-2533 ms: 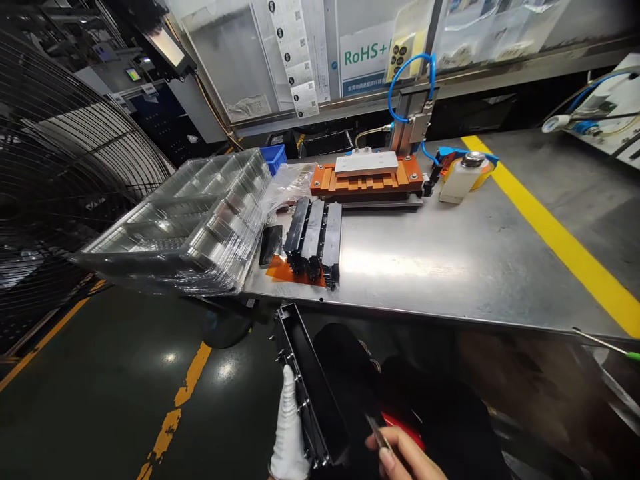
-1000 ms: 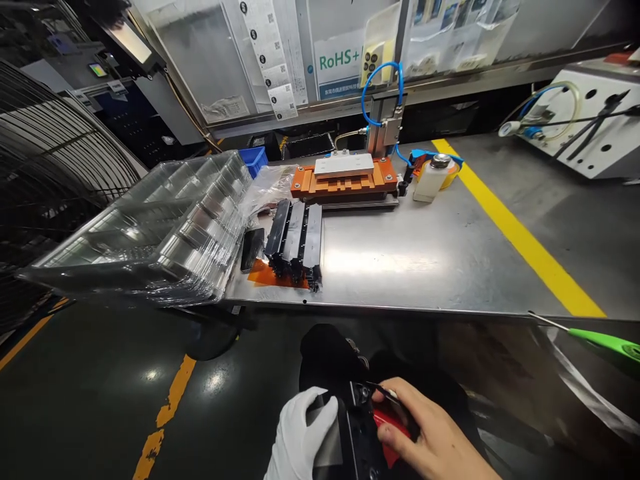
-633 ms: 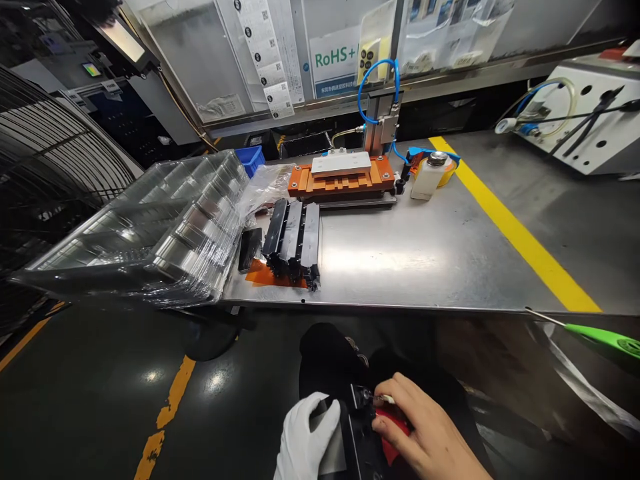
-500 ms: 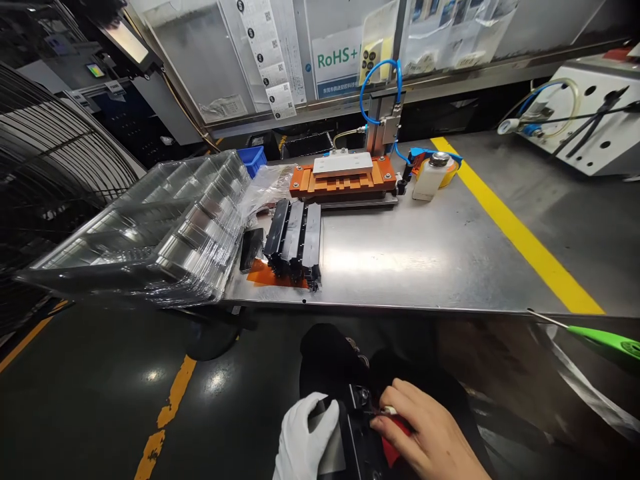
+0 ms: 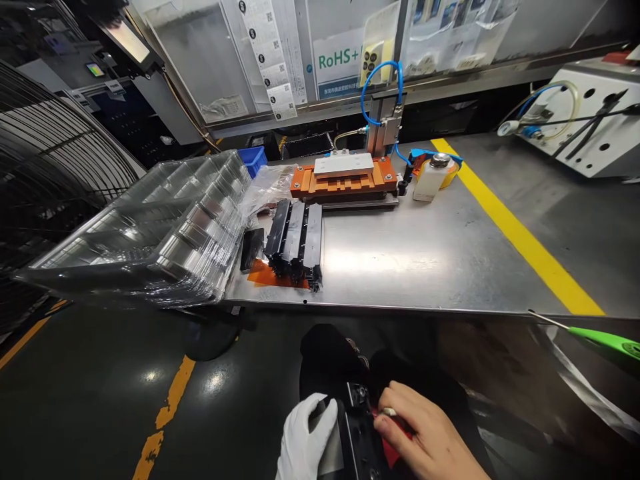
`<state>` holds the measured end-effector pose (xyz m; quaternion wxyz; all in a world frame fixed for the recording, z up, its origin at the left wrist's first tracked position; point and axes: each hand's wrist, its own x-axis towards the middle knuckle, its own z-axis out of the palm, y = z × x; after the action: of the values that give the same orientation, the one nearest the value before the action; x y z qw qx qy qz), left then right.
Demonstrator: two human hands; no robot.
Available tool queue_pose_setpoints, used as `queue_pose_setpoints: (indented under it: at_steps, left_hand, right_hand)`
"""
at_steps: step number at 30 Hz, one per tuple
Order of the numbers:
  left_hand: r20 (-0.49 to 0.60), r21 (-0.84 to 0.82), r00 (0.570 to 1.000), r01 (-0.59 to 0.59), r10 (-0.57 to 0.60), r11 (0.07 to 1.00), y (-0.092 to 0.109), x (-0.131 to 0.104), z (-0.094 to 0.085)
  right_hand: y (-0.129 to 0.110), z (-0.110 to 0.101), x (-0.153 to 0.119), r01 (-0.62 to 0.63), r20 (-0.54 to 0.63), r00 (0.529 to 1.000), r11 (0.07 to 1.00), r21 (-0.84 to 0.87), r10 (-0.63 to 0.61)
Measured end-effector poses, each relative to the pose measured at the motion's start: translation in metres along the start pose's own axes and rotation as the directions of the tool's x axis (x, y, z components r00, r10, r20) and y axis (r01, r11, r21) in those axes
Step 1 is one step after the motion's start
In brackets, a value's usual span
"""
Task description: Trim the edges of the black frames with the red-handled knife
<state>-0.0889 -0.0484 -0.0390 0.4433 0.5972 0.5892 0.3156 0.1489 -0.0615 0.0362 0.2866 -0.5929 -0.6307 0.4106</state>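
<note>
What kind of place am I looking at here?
Most likely a factory assembly station. A steel bench carries an orange press fixture with a blue air hose, stacked clear trays and black plastic parts, with a RoHS sign behind.

Both hands sit low at the bottom centre of the frame, close together. The left hand (image 5: pixel 306 440), in a white fabric glove, lies left of centre with its fingers curled and the thumb pointing toward the upper right. The bare right hand (image 5: pixel 425 437) reaches in from the lower right, knuckles up, its thumb and forefinger pinched together at their tips toward the left hand.
</note>
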Motion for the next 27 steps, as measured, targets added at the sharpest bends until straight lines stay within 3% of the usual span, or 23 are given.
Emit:
queue_pose_setpoints:
  at_steps: [3,5,8,12,16,19,21,25,27]
  left_hand:
    - [-0.005,0.01,1.0,-0.007,0.007,1.0,-0.003,-0.002,-0.002]
    - [0.016,0.025,0.995,-0.094,0.094,0.995,-0.009,-0.003,-0.003]
    - [0.065,0.193,0.959,-0.283,0.275,0.94,-0.024,-0.003,-0.001]
    - [0.096,0.402,0.91,-0.406,0.403,0.821,-0.04,0.0,0.005]
    - [0.209,0.483,0.879,-0.473,0.428,0.737,-0.029,-0.004,0.003]
    - [0.255,0.506,0.881,-0.473,0.399,0.721,-0.013,-0.009,-0.003]
    - [0.251,0.522,0.88,-0.474,0.403,0.709,-0.007,-0.009,-0.005]
    - [0.178,0.572,0.864,-0.48,0.471,0.665,-0.005,-0.001,-0.004]
    - [0.144,0.591,0.836,-0.502,0.53,0.631,-0.002,0.003,-0.005]
  right_hand:
    - [-0.002,0.0,0.0,-0.016,0.012,1.0,0.997,0.075,0.015]
    - [-0.004,0.003,-0.001,-0.02,0.008,1.0,0.995,0.093,0.02]
    - [-0.006,0.009,-0.003,0.007,-0.047,0.999,0.998,0.062,-0.004]
    - [-0.011,0.014,-0.005,-0.031,-0.138,0.989,0.995,0.099,0.045]
    - [-0.012,0.013,-0.001,-0.094,-0.229,0.961,0.964,0.247,0.153]
    - [-0.007,0.013,0.004,-0.153,-0.125,0.972,0.939,0.309,0.199]
    - [0.0,0.014,0.005,-0.209,-0.068,0.968,0.924,0.319,0.243]
    - [0.008,0.014,-0.002,-0.263,-0.163,0.923,0.88,0.395,0.348]
    - [0.007,0.014,-0.01,-0.236,-0.1,0.946,0.867,0.439,0.309]
